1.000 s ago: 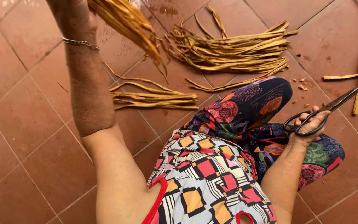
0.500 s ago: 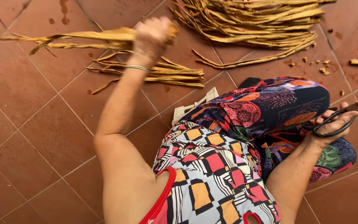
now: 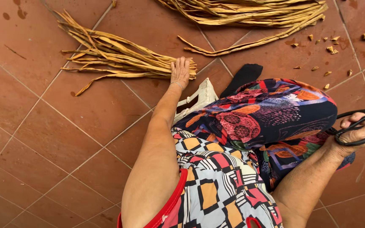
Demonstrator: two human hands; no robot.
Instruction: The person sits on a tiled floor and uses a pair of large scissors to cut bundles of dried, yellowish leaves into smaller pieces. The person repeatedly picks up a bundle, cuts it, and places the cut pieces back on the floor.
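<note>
Strips [image 3: 119, 59]: a dried tan bundle on the tiled floor [image 3: 64, 139], cut ends under the left hand [image 3: 180, 71], fingers flat and pressing, not gripping. Right hand [image 3: 362, 128] closed through the scissors [image 3: 355, 126] handles, off to the side. Bigger pile [image 3: 250, 12] lies beyond, offcuts [image 3: 322, 42] scattered; most looks still uncut.

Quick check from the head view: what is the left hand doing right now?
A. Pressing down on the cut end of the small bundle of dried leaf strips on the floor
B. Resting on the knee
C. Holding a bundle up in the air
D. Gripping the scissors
A: the left hand lies flat on the end of the small bundle of dried leaf strips on the tiled floor, while the right hand holds the scissors.
</note>
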